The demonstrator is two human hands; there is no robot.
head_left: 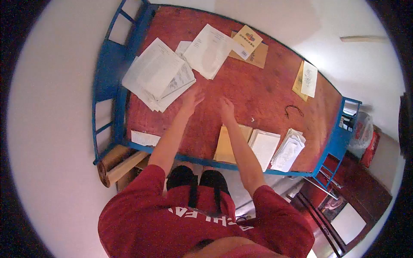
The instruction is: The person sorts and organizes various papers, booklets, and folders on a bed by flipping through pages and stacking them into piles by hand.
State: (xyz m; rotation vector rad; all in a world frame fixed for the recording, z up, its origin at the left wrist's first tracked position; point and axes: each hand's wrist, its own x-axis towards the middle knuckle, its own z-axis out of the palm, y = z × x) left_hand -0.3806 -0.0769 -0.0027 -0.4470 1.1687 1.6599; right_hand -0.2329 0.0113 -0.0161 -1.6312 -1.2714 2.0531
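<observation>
Brown env. (259, 59) part-reads "ble"; L hand (192, 102) nr papers (155, 69), R hand (227, 107): both empty, half-open.

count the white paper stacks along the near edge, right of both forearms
2: a neater stack beside the tan paper, and an uneven stack farther right. Both show plainly.

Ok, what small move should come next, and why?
Probably the left hand should reach to the skewed paper pile and square its edges: the sheets lie fanned at differing angles, that hand is the nearer one, and neither it nor the right hand appears to hold anything.
</observation>
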